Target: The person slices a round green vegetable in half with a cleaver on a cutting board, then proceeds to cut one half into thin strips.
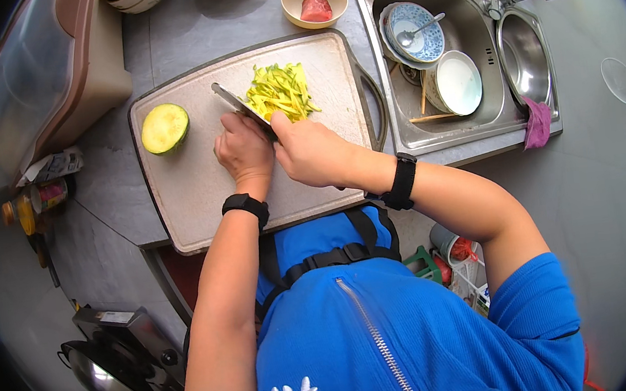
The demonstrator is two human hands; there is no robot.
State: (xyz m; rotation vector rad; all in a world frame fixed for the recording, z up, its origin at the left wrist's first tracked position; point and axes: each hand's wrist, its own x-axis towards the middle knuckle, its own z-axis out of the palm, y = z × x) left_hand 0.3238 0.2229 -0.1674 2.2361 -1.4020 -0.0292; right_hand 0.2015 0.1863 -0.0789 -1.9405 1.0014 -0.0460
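Observation:
My right hand (308, 147) is closed around the handle of a kitchen knife (240, 106), whose blade slants up and to the left over the cutting board (188, 208). Close against the blade's left side is my left hand (245, 148), fingers bent; whether anything lies under them cannot be seen. A pile of yellow-green vegetable shreds (279, 90), some with dark green edges, lies just right of the blade. Toward the board's left edge rests a cut piece of squash or similar vegetable (165, 128), its pale yellow face up and its rind green.
Behind the board stands a cream bowl (291, 11) with a piece of raw meat (315, 8). A steel sink (489, 125) at the right holds bowls, a spoon and chopsticks. A lidded plastic box (100, 75) stands left; a wok (101, 384) sits lower left.

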